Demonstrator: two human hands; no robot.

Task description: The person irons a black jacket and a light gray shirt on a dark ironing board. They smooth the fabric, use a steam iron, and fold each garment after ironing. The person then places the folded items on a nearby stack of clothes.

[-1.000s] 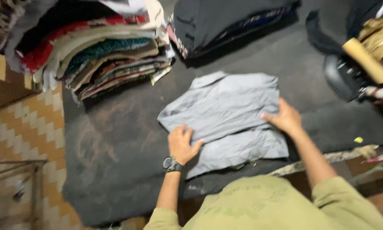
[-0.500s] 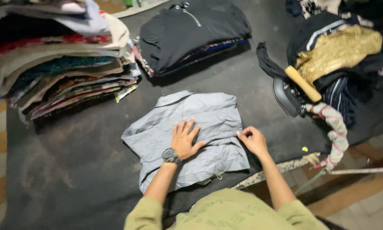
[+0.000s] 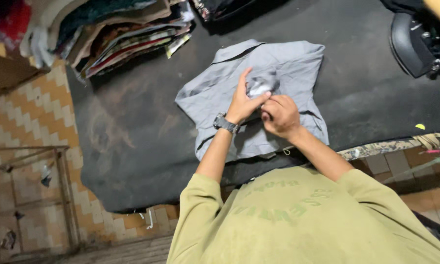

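A folded grey shirt [image 3: 283,63] lies collar-up on the dark table cover [image 3: 132,127]. Both my hands are raised just above its middle. My left hand [image 3: 242,100], with a wristwatch, pinches a small bunch of grey fabric [image 3: 259,87] between thumb and fingers. My right hand [image 3: 280,116] is closed in a loose fist right beside it, with its fingertips on the same bunch. I cannot tell whether the bunch is part of the shirt or a separate piece. My olive-green sleeves and chest fill the bottom of the view.
A tall stack of folded, many-coloured clothes [image 3: 117,34] sits at the table's far left. A dark iron [image 3: 415,44] rests at the far right. A patterned cloth strip [image 3: 386,146] runs along the near edge. A metal frame [image 3: 34,195] stands on the tiled floor at left.
My hands were flat on the shirt, smoothing it. They have since lifted and come together over its middle, gripping a small bunch of grey fabric. The view has shifted closer.
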